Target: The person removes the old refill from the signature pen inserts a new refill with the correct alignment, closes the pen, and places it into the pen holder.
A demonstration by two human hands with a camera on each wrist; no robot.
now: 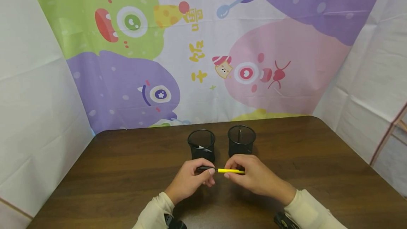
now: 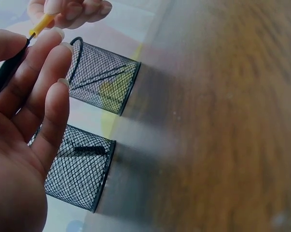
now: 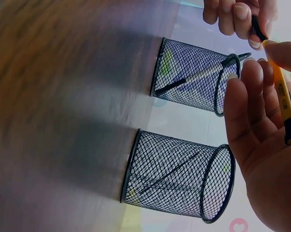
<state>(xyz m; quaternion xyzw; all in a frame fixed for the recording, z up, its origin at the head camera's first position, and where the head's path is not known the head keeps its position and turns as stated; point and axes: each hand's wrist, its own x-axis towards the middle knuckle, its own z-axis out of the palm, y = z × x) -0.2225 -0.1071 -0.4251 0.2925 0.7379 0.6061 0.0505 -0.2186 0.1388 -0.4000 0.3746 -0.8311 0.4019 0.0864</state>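
Observation:
Between both hands lies a slim pen in line with them, one part yellow and the other black. My left hand (image 1: pixel 190 179) pinches the black part (image 2: pixel 11 67) between thumb and fingers. The right hand (image 1: pixel 254 174) pinches the yellow part (image 3: pixel 282 94), which bears small dark print and has a black far end. In the left wrist view a narrow dark neck joins the black part to the yellow one. Just beyond the hands, two black mesh pen cups stand upright: the left cup (image 1: pixel 203 155) and the right cup (image 1: pixel 240 150).
A black and pale marker (image 3: pixel 198 75) leans inside the left cup, its end poking past the rim. Thin dark lines show inside the right cup. The brown wooden table (image 1: pixel 136 172) ends at a printed cartoon cloth (image 1: pixel 203 45). White cloth (image 1: pixel 28 80) hangs at both sides.

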